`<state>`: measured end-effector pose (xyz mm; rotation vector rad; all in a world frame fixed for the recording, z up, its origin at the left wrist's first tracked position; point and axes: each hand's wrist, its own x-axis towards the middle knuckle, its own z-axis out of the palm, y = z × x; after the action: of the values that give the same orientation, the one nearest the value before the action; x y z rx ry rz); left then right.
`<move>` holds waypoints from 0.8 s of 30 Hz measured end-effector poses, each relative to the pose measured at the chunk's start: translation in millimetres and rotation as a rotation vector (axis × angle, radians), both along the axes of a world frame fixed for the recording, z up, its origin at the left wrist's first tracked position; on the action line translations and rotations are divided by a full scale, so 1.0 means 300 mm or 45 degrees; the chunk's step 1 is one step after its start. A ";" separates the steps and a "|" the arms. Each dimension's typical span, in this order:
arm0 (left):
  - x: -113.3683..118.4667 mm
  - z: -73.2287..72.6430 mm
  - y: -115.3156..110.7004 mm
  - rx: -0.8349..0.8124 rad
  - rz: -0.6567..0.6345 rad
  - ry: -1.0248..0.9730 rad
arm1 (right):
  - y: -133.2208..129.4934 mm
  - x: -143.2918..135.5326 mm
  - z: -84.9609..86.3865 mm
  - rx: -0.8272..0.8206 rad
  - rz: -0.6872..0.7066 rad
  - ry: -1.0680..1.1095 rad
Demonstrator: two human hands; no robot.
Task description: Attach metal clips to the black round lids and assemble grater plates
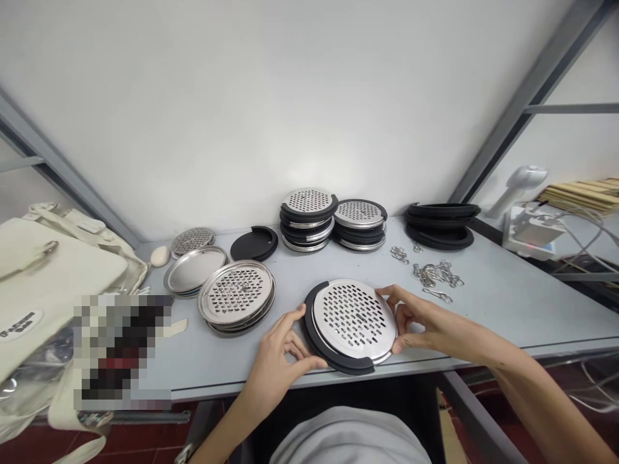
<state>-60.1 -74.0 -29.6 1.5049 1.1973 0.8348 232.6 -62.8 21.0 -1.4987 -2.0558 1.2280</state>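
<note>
Near the table's front edge a round perforated metal plate point(355, 319) sits in a black crescent-shaped rim point(316, 335), which wraps its left side. My left hand point(285, 351) grips the black rim from the left, thumb at the lower edge and fingertips at the upper left. On the right, the fingers and thumb of my right hand point(411, 319) pinch the bare metal edge. To the left lie a stack of perforated plates point(236, 293) and a stack of plain metal trays point(196, 269). Behind stand two stacks of rimmed plates point(309, 201) point(360, 214).
A loose black rim point(249, 245) lies left of the stacks. Metal clips point(435, 274) and black rims point(440, 235) are at the right. A cream bag point(58, 264) hangs over the left end. A scanner point(525, 180) stands beyond the right frame post.
</note>
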 end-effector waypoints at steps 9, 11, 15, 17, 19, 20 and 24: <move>0.004 0.011 -0.003 -0.043 0.027 0.026 | 0.001 0.003 -0.018 0.027 0.008 0.044; 0.005 0.013 -0.004 -0.048 0.033 0.025 | 0.002 0.002 -0.021 0.048 -0.004 0.023; 0.007 0.015 -0.006 -0.049 0.048 0.020 | 0.000 -0.001 -0.021 0.060 0.000 0.002; 0.008 0.015 -0.006 -0.046 0.055 0.014 | 0.000 -0.002 -0.020 0.056 0.003 0.000; 0.010 0.015 -0.006 -0.047 0.062 0.007 | 0.001 -0.003 -0.018 0.056 -0.002 -0.008; 0.011 0.015 -0.006 -0.047 0.064 0.005 | 0.001 -0.003 -0.018 0.055 -0.006 -0.011; 0.013 0.014 -0.006 -0.040 0.072 0.009 | 0.000 -0.006 -0.018 0.039 -0.015 -0.007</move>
<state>-56.2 -75.9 -25.3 1.4557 1.2577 0.8445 230.7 -62.9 15.6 -1.5000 -2.0565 1.1839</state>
